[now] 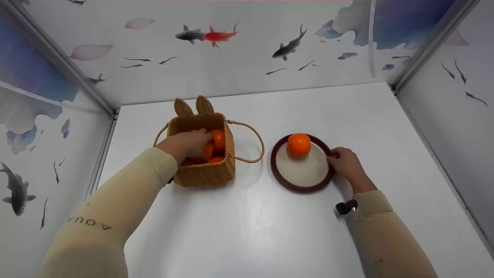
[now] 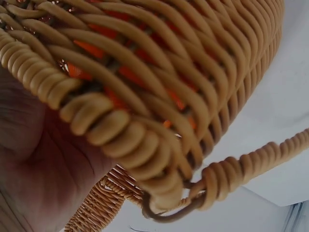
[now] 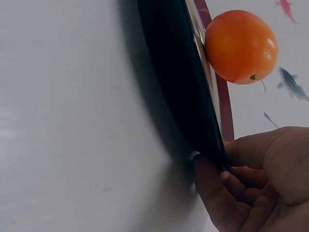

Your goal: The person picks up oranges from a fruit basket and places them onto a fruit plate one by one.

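Observation:
A wicker basket [image 1: 204,175] with two rabbit-like ears stands left of the middle, with several oranges [image 1: 219,141] inside. My left hand [image 1: 189,144] reaches down into it, its fingers right at the oranges. In the left wrist view the palm [image 2: 63,159] is just inside the woven rim, its fingers hidden; I cannot tell whether they hold an orange. To the right, a cream plate [image 1: 301,172] with a dark red rim bears one orange [image 1: 299,145] near its far edge. My right hand [image 1: 347,164] pinches the plate's right rim between thumb and fingers [image 3: 212,188].
A looped wicker handle [image 1: 263,148] sticks out from the basket toward the plate. The white table [image 1: 247,231] is bounded by panels printed with fish [image 1: 287,46] at the back and both sides. A small black device [image 1: 346,207] sits at the right wrist.

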`<state>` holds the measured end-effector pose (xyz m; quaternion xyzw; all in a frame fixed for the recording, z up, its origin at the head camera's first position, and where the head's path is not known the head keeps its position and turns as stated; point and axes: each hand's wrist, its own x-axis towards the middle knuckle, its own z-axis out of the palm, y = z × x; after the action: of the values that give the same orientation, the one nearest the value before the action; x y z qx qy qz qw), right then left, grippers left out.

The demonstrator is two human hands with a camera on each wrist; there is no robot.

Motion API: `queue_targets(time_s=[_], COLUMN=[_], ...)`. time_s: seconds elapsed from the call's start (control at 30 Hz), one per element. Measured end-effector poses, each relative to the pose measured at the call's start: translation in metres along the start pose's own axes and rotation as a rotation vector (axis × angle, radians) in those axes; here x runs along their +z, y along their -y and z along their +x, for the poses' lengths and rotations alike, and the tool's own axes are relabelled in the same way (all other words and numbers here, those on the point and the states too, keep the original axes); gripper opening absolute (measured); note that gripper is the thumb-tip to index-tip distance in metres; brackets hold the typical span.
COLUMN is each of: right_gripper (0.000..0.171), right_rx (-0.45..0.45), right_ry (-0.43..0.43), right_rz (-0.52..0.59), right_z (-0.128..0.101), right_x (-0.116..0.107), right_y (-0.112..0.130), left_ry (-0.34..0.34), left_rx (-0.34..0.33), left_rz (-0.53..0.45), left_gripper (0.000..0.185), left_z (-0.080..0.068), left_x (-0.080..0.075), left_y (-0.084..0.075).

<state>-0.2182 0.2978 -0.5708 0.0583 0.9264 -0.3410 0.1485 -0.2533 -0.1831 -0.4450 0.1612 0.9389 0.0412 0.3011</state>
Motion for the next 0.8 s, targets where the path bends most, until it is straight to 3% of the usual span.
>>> queue_targets(time_s=[0.33, 0.57, 0.8], right_gripper=[0.043, 0.044, 0.044], right_rx=[0.002, 0.008, 0.013], right_ry=[-0.003, -0.005, -0.002], right_rz=[0.024, 0.042, 0.041], right_z=[-0.002, -0.003, -0.003], right_x=[0.000, 0.001, 0.001], right_y=[0.000, -0.001, 0.000], left_ry=[0.102, 0.084, 0.065], left_rx=[-0.103, -0.028, -0.025], left_rz=[-0.064, 0.031, 0.024], left_gripper=[0.058, 0.044, 0.061], left_z=[0.000, 0.000, -0.008], left_x=[-0.009, -0.011, -0.012], left_y=[-0.005, -0.006, -0.009])
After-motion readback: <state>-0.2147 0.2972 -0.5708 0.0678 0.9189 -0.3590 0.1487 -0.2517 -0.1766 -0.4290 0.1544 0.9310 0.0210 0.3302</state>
